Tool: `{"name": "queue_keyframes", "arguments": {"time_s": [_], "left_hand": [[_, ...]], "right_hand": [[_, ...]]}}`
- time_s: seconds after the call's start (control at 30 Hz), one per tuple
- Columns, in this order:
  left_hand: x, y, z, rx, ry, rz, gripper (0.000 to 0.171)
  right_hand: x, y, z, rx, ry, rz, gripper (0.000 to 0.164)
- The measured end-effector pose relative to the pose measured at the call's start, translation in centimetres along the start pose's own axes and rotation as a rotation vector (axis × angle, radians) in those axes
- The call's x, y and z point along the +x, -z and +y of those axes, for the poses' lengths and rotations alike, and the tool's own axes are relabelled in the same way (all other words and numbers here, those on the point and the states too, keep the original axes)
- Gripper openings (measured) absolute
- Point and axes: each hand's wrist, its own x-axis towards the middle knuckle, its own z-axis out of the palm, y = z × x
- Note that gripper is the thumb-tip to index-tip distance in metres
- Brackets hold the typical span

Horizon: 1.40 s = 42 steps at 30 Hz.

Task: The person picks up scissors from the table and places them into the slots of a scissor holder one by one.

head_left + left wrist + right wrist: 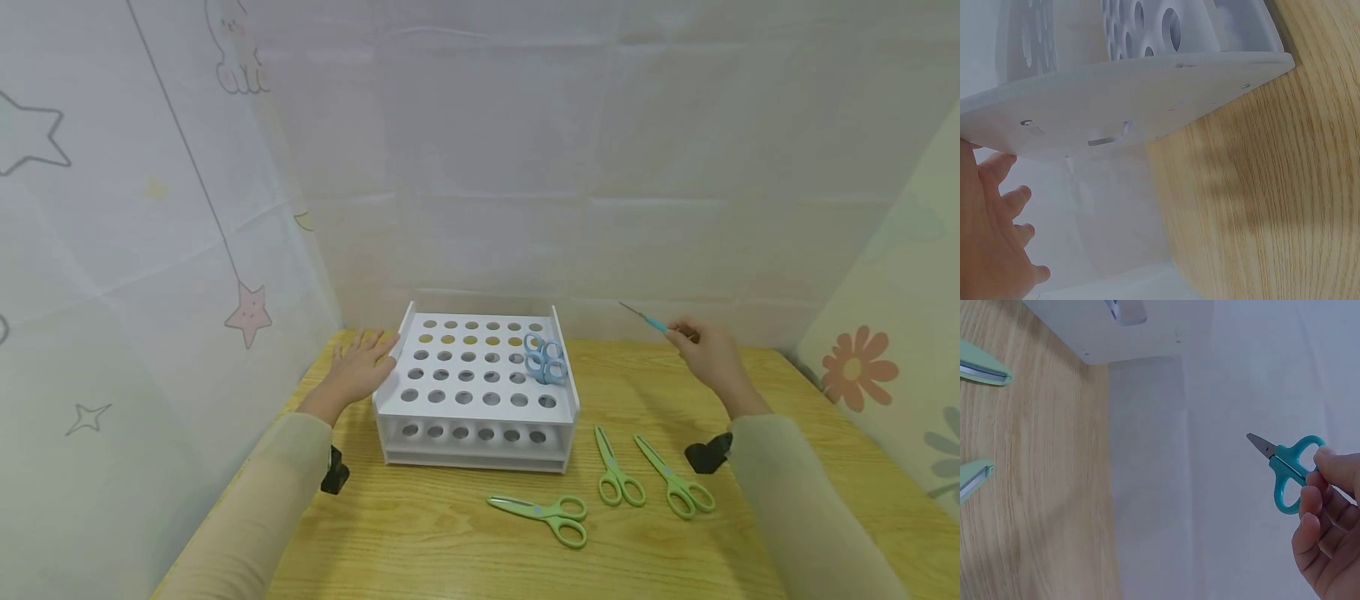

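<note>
My right hand (708, 354) pinches a small pair of teal scissors (1288, 465) by the handle loops, held up in the air right of the rack. Their short metal blades point away from the hand, toward the rack's side. My left hand (358, 367) is at the left side wall of the white rack (453, 408), fingers spread and fairly straight, thumb side against the wall. Rows of round holes cover the rack's tiered shelves. Blue scissors (545, 368) stand in the right-hand column of holes, loops up, blades hidden below.
Three green scissors lie on the wood table (435, 533): one pair (555, 512) in front of the rack, another (617, 475) to its right, a third (678, 483) beside that one. Pale cloth walls (480, 183) enclose the table at the back and sides.
</note>
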Motion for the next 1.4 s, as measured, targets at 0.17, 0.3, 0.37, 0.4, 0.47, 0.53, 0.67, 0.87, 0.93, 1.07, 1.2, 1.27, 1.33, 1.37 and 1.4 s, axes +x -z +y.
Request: {"name": "queue_keyframes", "arguments": {"time_s": [0.17, 0.3, 0.37, 0.4, 0.47, 0.53, 0.67, 0.87, 0.93, 1.07, 1.2, 1.27, 1.33, 1.37, 1.4], "left_hand": [[-0.1, 0.1, 0.1, -0.005, 0.005, -0.001, 0.051], [-0.2, 0.1, 0.1, -0.012, 0.008, -0.005, 0.051], [-0.2, 0.2, 0.1, -0.011, 0.006, -0.006, 0.051], [-0.2, 0.2, 0.1, -0.011, 0.006, -0.006, 0.051], [-0.2, 0.2, 0.2, -0.009, 0.005, -0.006, 0.051], [-0.2, 0.2, 0.2, -0.008, 0.004, -0.005, 0.051], [-0.2, 0.2, 0.2, -0.007, 0.004, -0.006, 0.051], [-0.3, 0.3, 0.3, -0.019, 0.001, -0.010, 0.051], [-0.3, 0.2, 0.3, -0.022, 0.002, -0.010, 0.051], [-0.2, 0.1, 0.1, -0.022, 0.007, -0.014, 0.052], [-0.1, 0.0, 0.0, -0.019, 0.017, -0.024, 0.052], [0.0, 0.0, 0.0, -0.019, 0.019, -0.025, 0.052], [0.0, 0.0, -0.1, -0.019, 0.017, -0.025, 0.052], [0.0, 0.0, -0.1, -0.020, 0.016, -0.024, 0.052], [0.1, 0.0, -0.1, -0.020, 0.016, -0.023, 0.052]], "right_hand": [[0.4, 0.2, -1.1, -0.001, 0.035, 0.035, 0.029], [0.6, 0.4, -2.3, 0.023, 0.065, 0.067, 0.029], [0.6, 0.5, -2.9, 0.036, 0.083, 0.075, 0.031], [0.6, 0.5, -3.2, 0.041, 0.089, 0.077, 0.031], [0.7, 0.6, -3.8, 0.041, 0.096, 0.074, 0.031], [0.7, 0.8, -4.3, 0.031, 0.117, 0.069, 0.031], [0.7, 1.0, -5.3, 0.017, 0.133, 0.071, 0.027], [0.5, 1.3, -6.8, 0.036, 0.137, 0.066, 0.028], [0.3, 1.4, -7.3, 0.044, 0.144, 0.069, 0.028], [0.2, 1.4, -8.0, 0.041, 0.178, 0.086, 0.024], [0.2, 1.4, -8.6, 0.041, 0.207, 0.095, 0.022], [0.1, 1.5, -8.8, 0.044, 0.218, 0.095, 0.021], [0.1, 1.5, -9.1, 0.045, 0.229, 0.097, 0.021], [0.1, 1.5, -9.2, 0.044, 0.234, 0.098, 0.021], [0.1, 1.5, -9.3, 0.042, 0.242, 0.100, 0.020]]}}
